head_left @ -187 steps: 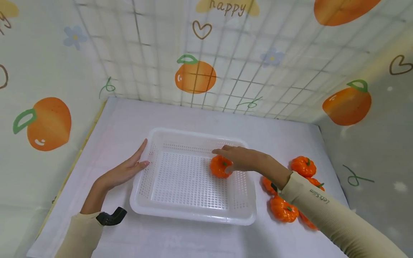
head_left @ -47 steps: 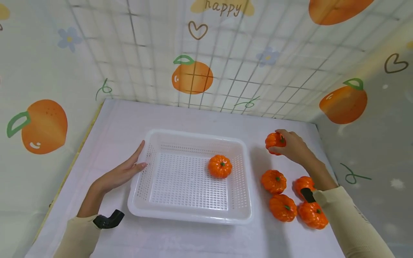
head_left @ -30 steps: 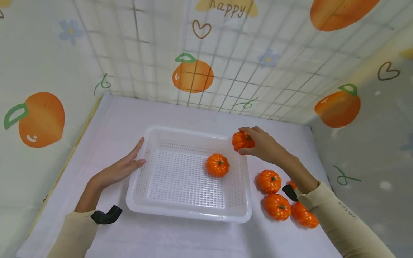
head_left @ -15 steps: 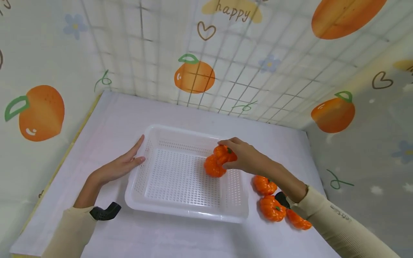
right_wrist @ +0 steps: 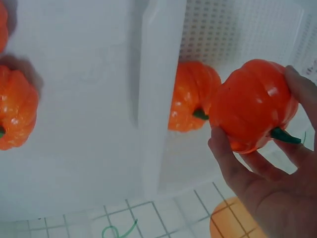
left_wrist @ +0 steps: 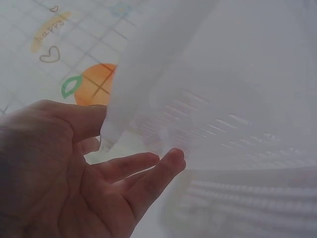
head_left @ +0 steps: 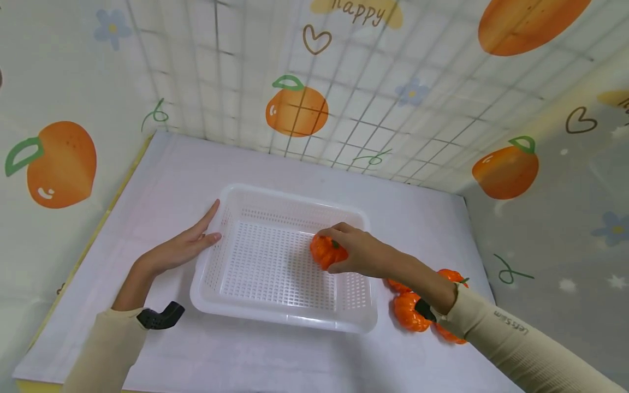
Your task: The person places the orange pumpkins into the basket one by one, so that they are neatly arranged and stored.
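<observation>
Pinching an orange pumpkin (right_wrist: 253,106) over white perforated basket (head_left: 282,317): right hand (head_left: 366,254). Left hand (head_left: 179,252) spread, touching basket's side. Wall print (head_left: 360,12) reads "happy"; right sleeve (head_left: 521,333) looks like "LetsSlim".

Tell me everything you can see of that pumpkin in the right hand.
The held pumpkin is orange, ribbed and glossy, like plastic, with a green stem tilted towards the right hand, which grips its sides over the white basket. Whether it touches the basket or the other pumpkin inside is unclear.
</observation>
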The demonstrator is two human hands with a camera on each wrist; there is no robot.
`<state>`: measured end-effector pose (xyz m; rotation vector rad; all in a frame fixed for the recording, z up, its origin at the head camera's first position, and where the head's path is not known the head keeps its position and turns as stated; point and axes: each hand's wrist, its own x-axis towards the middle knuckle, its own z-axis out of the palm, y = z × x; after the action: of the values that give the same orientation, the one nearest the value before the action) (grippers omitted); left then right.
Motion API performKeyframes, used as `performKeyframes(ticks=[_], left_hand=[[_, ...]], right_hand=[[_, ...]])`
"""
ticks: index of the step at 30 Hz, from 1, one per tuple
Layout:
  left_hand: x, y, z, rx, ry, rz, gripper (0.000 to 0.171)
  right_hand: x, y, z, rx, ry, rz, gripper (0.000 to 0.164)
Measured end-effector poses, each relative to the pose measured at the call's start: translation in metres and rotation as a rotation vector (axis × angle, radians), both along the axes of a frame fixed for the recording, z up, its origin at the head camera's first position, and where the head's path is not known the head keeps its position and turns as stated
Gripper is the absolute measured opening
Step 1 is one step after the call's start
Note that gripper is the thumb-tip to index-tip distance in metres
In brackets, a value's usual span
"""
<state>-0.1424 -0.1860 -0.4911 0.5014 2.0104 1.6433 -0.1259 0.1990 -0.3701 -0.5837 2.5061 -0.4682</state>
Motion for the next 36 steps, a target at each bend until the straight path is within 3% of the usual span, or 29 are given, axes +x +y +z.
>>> performKeyframes(ticks=[17, 36], left_hand=[[0.0, -0.001, 0.001, -0.011, 0.006, 0.007, 0.075], [0.003, 0.001, 0.002, -0.025, -0.013, 0.012, 0.075]], right_hand=[[0.021, -0.01, -0.028, 0.066, 0.018, 0.172, 0.066], [0.027, -0.007, -0.051, 0.186, 0.013, 0.226, 0.066]])
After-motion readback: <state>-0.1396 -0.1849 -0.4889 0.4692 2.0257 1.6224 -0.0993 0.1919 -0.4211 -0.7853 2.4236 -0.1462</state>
